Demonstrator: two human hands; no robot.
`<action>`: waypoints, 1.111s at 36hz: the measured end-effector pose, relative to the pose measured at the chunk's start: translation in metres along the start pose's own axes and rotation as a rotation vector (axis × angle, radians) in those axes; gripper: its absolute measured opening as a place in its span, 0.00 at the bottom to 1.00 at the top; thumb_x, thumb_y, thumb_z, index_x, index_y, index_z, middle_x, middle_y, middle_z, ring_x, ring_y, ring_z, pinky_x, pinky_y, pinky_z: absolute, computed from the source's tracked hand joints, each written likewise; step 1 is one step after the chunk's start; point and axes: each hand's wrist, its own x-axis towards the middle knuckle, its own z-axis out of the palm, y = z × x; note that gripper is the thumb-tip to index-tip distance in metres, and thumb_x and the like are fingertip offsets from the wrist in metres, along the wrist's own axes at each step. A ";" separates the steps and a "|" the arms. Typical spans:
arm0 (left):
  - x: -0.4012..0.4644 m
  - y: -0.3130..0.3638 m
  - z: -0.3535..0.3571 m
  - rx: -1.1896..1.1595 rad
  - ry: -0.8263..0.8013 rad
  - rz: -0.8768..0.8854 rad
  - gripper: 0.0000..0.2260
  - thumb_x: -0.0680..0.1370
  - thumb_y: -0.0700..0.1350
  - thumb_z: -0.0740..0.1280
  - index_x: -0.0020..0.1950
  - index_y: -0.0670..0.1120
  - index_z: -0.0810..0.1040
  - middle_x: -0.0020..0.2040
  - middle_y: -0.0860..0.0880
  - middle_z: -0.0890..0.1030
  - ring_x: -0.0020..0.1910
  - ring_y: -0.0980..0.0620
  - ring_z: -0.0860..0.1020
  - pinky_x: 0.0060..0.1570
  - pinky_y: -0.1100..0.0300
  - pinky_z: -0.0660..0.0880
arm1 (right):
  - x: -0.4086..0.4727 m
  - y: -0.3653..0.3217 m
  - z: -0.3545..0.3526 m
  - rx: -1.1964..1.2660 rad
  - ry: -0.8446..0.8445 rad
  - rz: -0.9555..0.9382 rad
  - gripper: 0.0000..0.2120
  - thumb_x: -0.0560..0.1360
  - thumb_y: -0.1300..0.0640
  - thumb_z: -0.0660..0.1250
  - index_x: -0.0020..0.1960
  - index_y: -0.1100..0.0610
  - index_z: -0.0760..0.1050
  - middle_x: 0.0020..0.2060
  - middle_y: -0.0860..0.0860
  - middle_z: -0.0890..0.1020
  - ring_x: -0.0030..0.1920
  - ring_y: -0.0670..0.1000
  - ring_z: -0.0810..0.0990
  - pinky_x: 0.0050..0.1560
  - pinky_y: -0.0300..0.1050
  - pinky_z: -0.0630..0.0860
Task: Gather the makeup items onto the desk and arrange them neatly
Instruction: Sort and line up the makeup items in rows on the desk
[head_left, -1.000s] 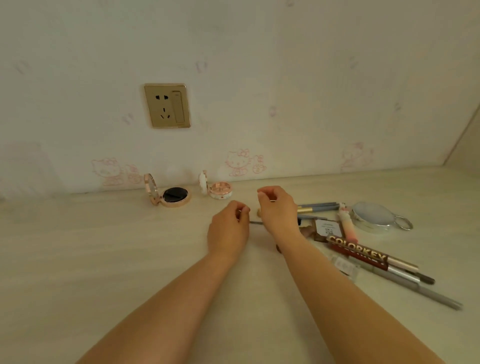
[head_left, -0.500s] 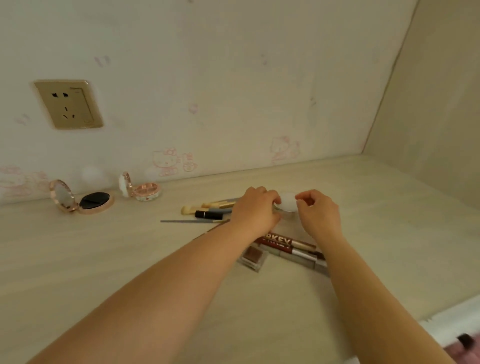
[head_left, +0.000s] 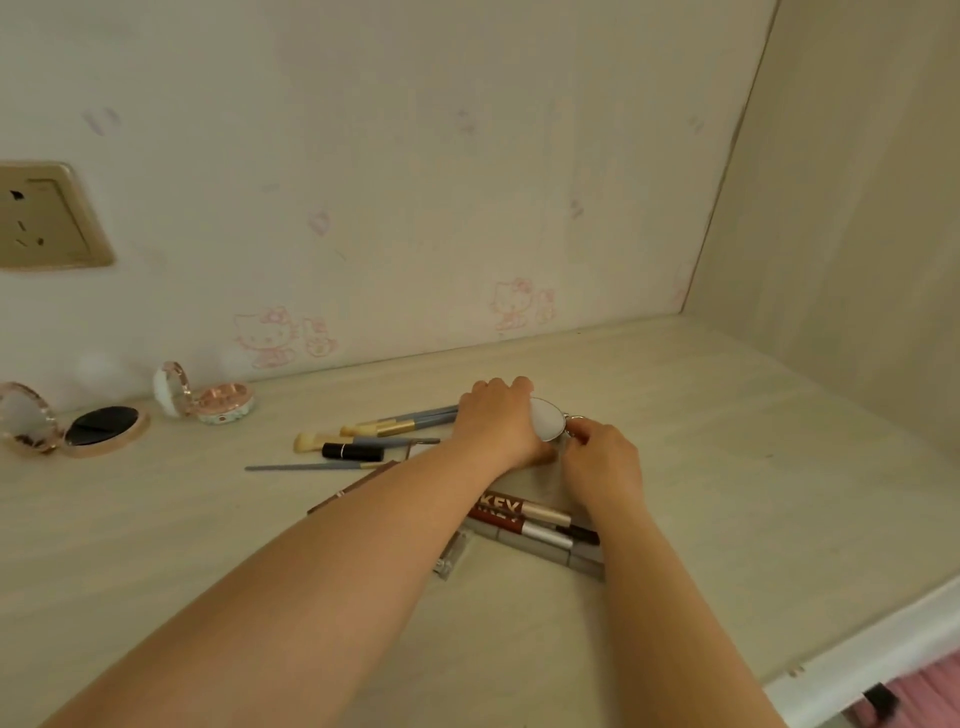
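Both hands on the round silver mirror (head_left: 546, 420) mid-desk (head_left: 727, 467): left hand (head_left: 501, 415) curls over its left side, right hand (head_left: 602, 460) pinches the ring at its right edge. Just left of mirror lie brushes (head_left: 395, 423) & a black lipstick (head_left: 353, 451); nearer the person, lip-gloss tubes (head_left: 524, 514). Two open compacts (head_left: 104, 426) sit far left of mirror, by the wall.

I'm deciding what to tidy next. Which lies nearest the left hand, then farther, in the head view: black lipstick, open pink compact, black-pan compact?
From the left hand:
1. Black lipstick, just left of the hand, among the brushes.
2. Open pink compact, farther left, by the wall.
3. Black-pan compact, farthest, near the left edge.
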 end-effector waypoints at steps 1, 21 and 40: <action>0.000 0.001 -0.001 -0.021 0.009 -0.003 0.33 0.68 0.60 0.70 0.68 0.48 0.64 0.60 0.44 0.73 0.61 0.43 0.70 0.56 0.53 0.67 | 0.000 0.001 -0.001 0.020 -0.001 -0.003 0.17 0.76 0.60 0.58 0.63 0.53 0.75 0.59 0.56 0.78 0.60 0.58 0.73 0.55 0.46 0.70; -0.089 -0.085 -0.090 -0.769 0.192 -0.184 0.35 0.66 0.65 0.70 0.69 0.58 0.64 0.59 0.52 0.75 0.55 0.53 0.76 0.44 0.63 0.74 | -0.066 -0.094 0.046 0.443 -0.101 -0.470 0.38 0.71 0.58 0.71 0.73 0.44 0.52 0.67 0.43 0.67 0.61 0.43 0.71 0.52 0.35 0.75; -0.209 -0.236 -0.113 -0.980 0.236 -0.291 0.18 0.77 0.65 0.46 0.59 0.65 0.71 0.48 0.52 0.79 0.50 0.54 0.79 0.58 0.49 0.74 | -0.146 -0.186 0.153 0.817 -0.626 -0.361 0.31 0.67 0.50 0.73 0.66 0.46 0.64 0.57 0.51 0.79 0.54 0.49 0.80 0.57 0.46 0.76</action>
